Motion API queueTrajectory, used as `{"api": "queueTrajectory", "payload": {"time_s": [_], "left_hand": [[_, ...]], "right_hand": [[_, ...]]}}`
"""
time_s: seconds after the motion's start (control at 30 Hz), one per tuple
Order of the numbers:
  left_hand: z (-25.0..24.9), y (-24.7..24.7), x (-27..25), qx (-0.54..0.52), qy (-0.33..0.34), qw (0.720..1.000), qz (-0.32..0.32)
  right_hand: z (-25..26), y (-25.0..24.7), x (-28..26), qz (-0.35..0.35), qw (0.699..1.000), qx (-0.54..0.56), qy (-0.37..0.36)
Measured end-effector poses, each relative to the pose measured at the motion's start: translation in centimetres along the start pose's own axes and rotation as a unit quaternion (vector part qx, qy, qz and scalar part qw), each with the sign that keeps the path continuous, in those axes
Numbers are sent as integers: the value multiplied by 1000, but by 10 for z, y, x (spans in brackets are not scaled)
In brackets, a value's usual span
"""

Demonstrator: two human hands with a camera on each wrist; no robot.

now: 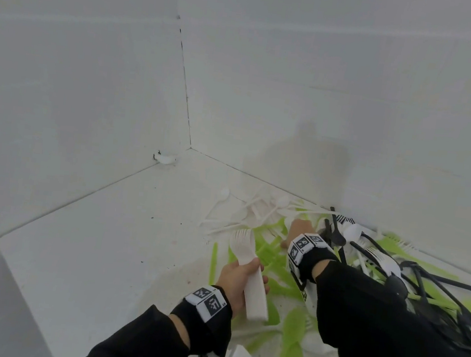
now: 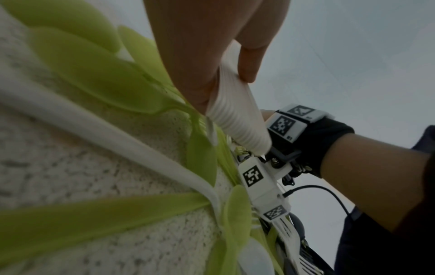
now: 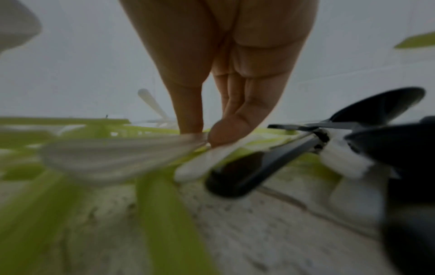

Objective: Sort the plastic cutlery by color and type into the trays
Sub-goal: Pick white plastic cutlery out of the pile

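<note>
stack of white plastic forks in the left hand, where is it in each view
Head: stack of white plastic forks, lower centre, held by the left hand.
Left wrist: stack of handles, centre, under the fingers.
Right wrist: not in view.
Shared landmark: green plastic cutlery.

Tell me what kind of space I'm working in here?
Probably a bare recording booth, not a kitchen: plain white walls meet in a corner over a white surface strewn with green, white and black plastic cutlery. The left hand holds a stack of white forks. No trays show.
</note>
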State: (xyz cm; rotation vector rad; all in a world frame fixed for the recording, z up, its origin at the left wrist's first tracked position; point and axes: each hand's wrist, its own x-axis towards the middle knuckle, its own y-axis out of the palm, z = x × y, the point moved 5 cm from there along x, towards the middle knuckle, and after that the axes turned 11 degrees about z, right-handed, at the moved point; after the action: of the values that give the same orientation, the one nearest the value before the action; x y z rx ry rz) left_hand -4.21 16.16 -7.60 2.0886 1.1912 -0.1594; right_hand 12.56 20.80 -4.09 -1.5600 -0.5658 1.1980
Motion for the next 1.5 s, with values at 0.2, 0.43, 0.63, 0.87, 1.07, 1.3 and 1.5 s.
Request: {"api": "queueTrajectory", "payload": {"time_s": [0.2, 0.43, 0.63, 0.87, 1.07, 1.3, 1.5], "left_hand": [[-2, -3, 3, -3, 4, 1000, 0], [-7, 0, 14, 14, 26, 1000, 6], [-2, 9, 16, 11, 11, 1000, 12], [-2, 23, 15, 58, -3, 995, 80], [6, 36, 13, 53, 10, 993, 104], [15, 34, 8, 65, -5, 996, 66], [0, 28, 3, 36, -9, 997, 74]], "right_hand": [[-14, -13, -8, -13, 994, 107, 8], [0, -4, -39, 67, 851, 516, -72], [20, 23, -74, 91, 855, 486, -154], [6, 28, -80, 82, 846, 500, -168], [-6, 25, -87, 60, 862, 475, -165], [-9, 37, -89, -16, 904, 413, -109], [4, 28, -90, -9, 869, 471, -152]]}}
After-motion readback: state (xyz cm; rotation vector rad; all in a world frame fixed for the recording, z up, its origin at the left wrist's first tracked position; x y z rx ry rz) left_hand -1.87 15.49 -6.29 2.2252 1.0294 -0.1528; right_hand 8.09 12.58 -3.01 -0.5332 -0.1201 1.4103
